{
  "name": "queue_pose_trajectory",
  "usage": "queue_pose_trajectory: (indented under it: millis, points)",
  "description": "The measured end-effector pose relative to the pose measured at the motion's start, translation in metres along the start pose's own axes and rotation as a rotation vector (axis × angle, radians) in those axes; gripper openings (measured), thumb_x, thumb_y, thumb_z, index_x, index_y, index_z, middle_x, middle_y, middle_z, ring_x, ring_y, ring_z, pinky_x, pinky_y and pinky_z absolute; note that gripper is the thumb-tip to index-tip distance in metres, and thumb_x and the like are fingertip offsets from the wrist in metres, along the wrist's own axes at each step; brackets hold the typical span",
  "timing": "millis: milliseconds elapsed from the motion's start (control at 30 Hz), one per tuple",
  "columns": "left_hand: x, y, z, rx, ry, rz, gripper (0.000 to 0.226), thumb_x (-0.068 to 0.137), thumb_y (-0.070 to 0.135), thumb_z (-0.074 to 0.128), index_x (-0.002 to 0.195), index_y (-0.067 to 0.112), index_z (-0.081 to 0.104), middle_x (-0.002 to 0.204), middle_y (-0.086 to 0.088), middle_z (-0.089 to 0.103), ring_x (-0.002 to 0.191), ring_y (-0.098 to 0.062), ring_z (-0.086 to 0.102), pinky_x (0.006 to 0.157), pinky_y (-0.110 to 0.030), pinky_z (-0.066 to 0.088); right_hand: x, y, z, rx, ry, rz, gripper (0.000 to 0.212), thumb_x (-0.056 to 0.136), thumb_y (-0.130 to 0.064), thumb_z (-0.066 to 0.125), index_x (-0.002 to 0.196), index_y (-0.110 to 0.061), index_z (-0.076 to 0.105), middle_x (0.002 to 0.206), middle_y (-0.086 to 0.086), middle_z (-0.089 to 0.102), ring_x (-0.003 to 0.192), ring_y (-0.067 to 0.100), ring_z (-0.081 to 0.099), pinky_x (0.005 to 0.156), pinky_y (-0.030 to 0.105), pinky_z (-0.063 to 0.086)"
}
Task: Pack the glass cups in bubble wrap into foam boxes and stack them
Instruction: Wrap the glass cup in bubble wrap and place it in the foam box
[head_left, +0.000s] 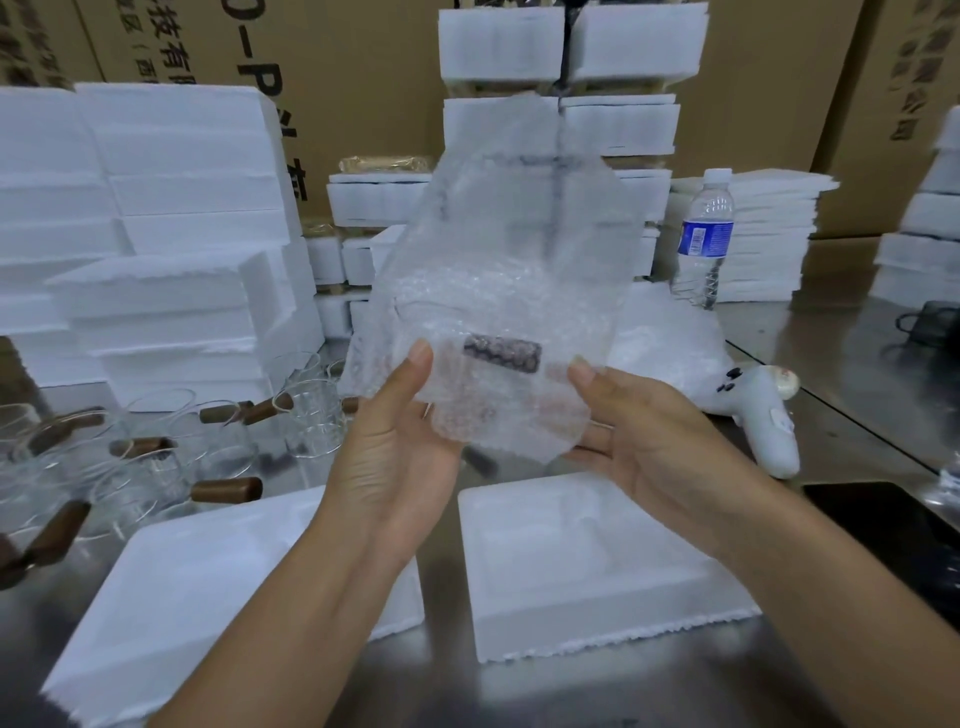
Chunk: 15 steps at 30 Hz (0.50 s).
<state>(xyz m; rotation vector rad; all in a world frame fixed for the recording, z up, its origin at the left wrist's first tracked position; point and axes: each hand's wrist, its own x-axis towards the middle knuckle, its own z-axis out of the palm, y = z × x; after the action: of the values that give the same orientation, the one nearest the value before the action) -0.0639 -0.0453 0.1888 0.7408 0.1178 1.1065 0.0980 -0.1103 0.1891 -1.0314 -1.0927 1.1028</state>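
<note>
Left hand (395, 457) and right hand (639, 441), each grip pinched thumb-over-fingers, hold the bubble wrap bag (509, 260) containing a glass cup (502, 353) (dark handle showing) above the open foam box (524, 618); the carton (363, 67) behind reads "技有".

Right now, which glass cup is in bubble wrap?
The cup held between left hand and right hand, handle showing through wrap; cups at left are bare.
</note>
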Motion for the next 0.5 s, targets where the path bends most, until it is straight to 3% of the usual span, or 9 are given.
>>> queue_pose_trajectory:
  millis: [67, 133, 233, 333, 400, 500]
  points:
    - [0.000, -0.003, 0.000, 0.059, 0.068, -0.015, 0.063, 0.062, 0.016, 0.077, 0.123, 0.014, 0.061, 0.127, -0.013, 0.062, 0.115, -0.027, 0.061, 0.092, -0.038, 0.053, -0.001, -0.002, 0.000, 0.044, 0.058, -0.083, 0.024, 0.064, -0.036, 0.071, 0.081, -0.019, 0.075, 0.092, 0.003, 0.074, 0.086, 0.016, 0.070, 0.070, 0.021, 0.055]
    - [0.000, -0.005, 0.000, 0.151, 0.105, 0.005, 0.071, 0.066, 0.010, 0.073, 0.133, 0.013, 0.052, 0.124, -0.009, 0.064, 0.113, -0.024, 0.062, 0.095, -0.034, 0.051, 0.000, -0.005, -0.003, 0.077, 0.170, -0.139, 0.012, 0.064, -0.029, 0.068, 0.071, -0.019, 0.071, 0.077, -0.001, 0.072, 0.074, 0.011, 0.069, 0.064, 0.019, 0.054]
    - [0.000, -0.007, 0.001, 0.357, 0.100, 0.072, 0.078, 0.058, 0.009, 0.083, 0.130, 0.014, 0.051, 0.107, -0.003, 0.071, 0.099, -0.018, 0.068, 0.077, -0.023, 0.056, 0.002, -0.011, -0.010, 0.077, 0.276, -0.188, 0.010, 0.064, -0.030, 0.067, 0.069, -0.022, 0.068, 0.071, -0.003, 0.071, 0.068, 0.008, 0.067, 0.067, 0.021, 0.054]
    - [-0.002, -0.010, -0.001, 0.526, 0.032, 0.078, 0.104, 0.039, 0.018, 0.089, 0.133, 0.024, 0.044, 0.119, -0.001, 0.067, 0.107, -0.018, 0.065, 0.082, -0.029, 0.054, 0.001, -0.015, -0.010, 0.072, 0.347, -0.245, 0.010, 0.062, -0.035, 0.069, 0.066, -0.026, 0.071, 0.069, -0.005, 0.070, 0.068, 0.007, 0.066, 0.074, 0.028, 0.051]
    - [-0.005, -0.012, -0.003, 0.713, -0.021, 0.077, 0.099, 0.041, 0.028, 0.086, 0.129, 0.041, 0.041, 0.110, 0.014, 0.068, 0.103, -0.010, 0.066, 0.083, -0.030, 0.054, 0.000, -0.016, -0.009, 0.073, 0.377, -0.287, 0.010, 0.062, -0.037, 0.070, 0.065, -0.028, 0.072, 0.064, -0.006, 0.067, 0.063, 0.007, 0.064, 0.074, 0.028, 0.049]
    - [-0.011, -0.012, -0.001, 0.935, -0.173, 0.070, 0.089, 0.049, 0.037, 0.085, 0.125, 0.051, 0.040, 0.107, 0.030, 0.063, 0.098, 0.003, 0.064, 0.072, -0.016, 0.054, 0.001, -0.015, -0.009, 0.050, 0.397, -0.297, 0.011, 0.060, -0.040, 0.071, 0.064, -0.029, 0.073, 0.060, -0.008, 0.065, 0.059, 0.006, 0.060, 0.073, 0.030, 0.047]
